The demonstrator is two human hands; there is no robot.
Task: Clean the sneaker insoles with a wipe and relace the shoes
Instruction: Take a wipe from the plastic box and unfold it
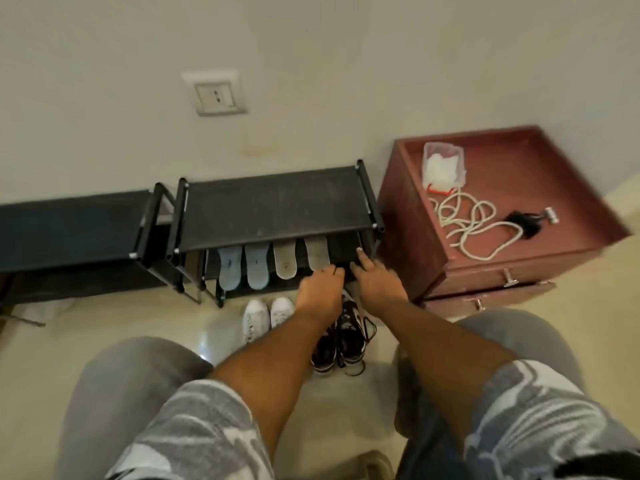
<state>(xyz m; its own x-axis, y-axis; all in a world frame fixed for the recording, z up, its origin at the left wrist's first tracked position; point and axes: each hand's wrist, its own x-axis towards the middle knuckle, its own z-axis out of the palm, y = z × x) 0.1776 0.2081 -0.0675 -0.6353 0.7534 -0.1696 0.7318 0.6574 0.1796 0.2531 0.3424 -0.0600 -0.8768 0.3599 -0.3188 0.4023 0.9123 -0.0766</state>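
Black fabric, stretched flat over thin metal tubes, forms the top of the shoe rack [273, 202] against the pale wall. Under its front edge, on the lower shelf, four insoles lean upright side by side: two light-blue insoles [244, 268] on the left and two grey insoles [301, 259] on the right, all smooth and rounded at the ends. Right of them the shelf is a dark slot that ends at the rack's right post, which stands just beside the cabinet [408, 237], leaving little room sideways.

Both hands reach into that corner. The left hand [320, 289] has its fingers bent at the lower end of the rightmost grey insole; whether it grips the insole I cannot tell. The right hand [372, 282] has its fingers stretched narrow and fairly straight into the dark slot, holding nothing visible.

On the glossy tile floor below the hands sit white sneakers [266, 317] and, just beside them, black-and-white sneakers [341, 341] with loose dark laces trailing. The red-brown cabinet's top has a raised rim; inside it lie a clear tub [443, 164] of white crumpled sheets, a looped white cord [467, 220] and a small black object [524, 223]. A second black rack [69, 223] adjoins on the left.
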